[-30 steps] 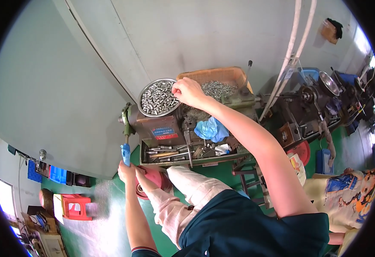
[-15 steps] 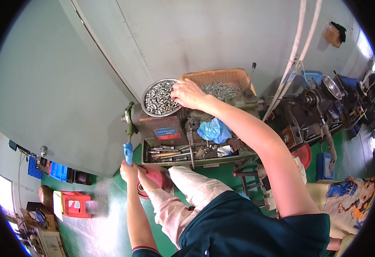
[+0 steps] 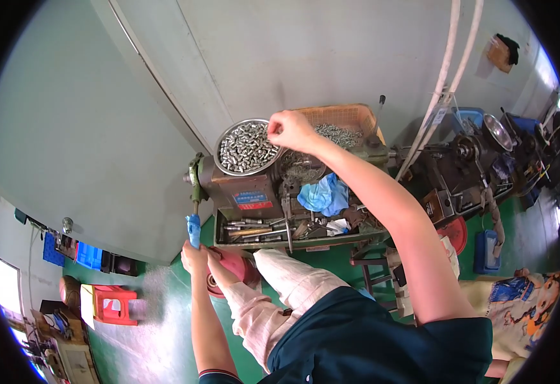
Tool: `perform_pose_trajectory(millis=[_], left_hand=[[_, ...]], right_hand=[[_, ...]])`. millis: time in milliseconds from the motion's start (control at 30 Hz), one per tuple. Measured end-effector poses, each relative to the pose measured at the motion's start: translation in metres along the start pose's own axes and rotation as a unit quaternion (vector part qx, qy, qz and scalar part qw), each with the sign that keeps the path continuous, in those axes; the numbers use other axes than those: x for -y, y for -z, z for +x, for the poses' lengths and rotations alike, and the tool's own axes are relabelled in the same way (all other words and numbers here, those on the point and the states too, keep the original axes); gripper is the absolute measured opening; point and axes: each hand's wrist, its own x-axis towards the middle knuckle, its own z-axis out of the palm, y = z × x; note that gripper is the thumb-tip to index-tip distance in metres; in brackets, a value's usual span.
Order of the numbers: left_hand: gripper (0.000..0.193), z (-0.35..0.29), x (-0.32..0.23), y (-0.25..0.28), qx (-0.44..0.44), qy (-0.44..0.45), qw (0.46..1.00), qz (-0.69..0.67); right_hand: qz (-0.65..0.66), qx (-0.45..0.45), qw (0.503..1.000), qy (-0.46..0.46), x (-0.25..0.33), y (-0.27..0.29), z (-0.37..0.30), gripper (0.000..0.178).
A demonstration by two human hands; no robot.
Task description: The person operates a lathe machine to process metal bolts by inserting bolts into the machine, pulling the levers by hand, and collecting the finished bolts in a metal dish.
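My left hand [image 3: 194, 255] is closed round the lower end of a machine lever [image 3: 193, 230] whose grip is wrapped in blue. My right hand [image 3: 291, 132] is held over the right rim of a round metal bowl [image 3: 218, 160], its fingers pinched together. Whatever they hold, if anything, is too small or hidden to make out. Small shiny metal parts [image 3: 246, 147] fill the bowl, which rests on top of the machine's headstock [image 3: 228, 187]. Behind my right wrist stands an orange-brown plastic basket [image 3: 331, 114] with more small metal pieces [image 3: 340, 134].
A crumpled blue cloth [image 3: 324, 194] lies on the machine, right of an upright metal rod. Hand tools [image 3: 254, 230] fill the tray along its front. Pale pipes [image 3: 435, 96] rise at the right, beside further machines [image 3: 465, 153]. A red stool [image 3: 114, 305] stands at lower left.
My right hand has left the metal parts in the bowl, moving up and to the right, its fingers now pinched above the rim. My left hand keeps its hold on the lever.
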Motion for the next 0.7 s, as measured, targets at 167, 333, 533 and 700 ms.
perform_pose_trajectory(millis=[167,333,533,700], left_hand=[[0.021,0.002,0.0,-0.002,0.007,0.005,1.0,-0.004],[0.023,0.001,0.003,-0.002,0.012,-0.004,1.0,0.007],[0.032,-0.008,0.002,0.002,-0.009,-0.041,0.997,0.072],[0.026,-0.009,0.0,0.004,-0.003,-0.017,0.998,0.057]], right_hand=[[-0.019,-0.057,0.995,-0.084,-0.042,0.016,-0.017,0.014],[-0.063,0.024,0.98,-0.188,-0.069,-0.002,-0.039,0.014],[-0.055,0.088,0.974,-0.201,-0.089,-0.042,-0.038,0.015],[-0.058,0.131,0.962,-0.231,-0.095,-0.063,-0.045,0.023]])
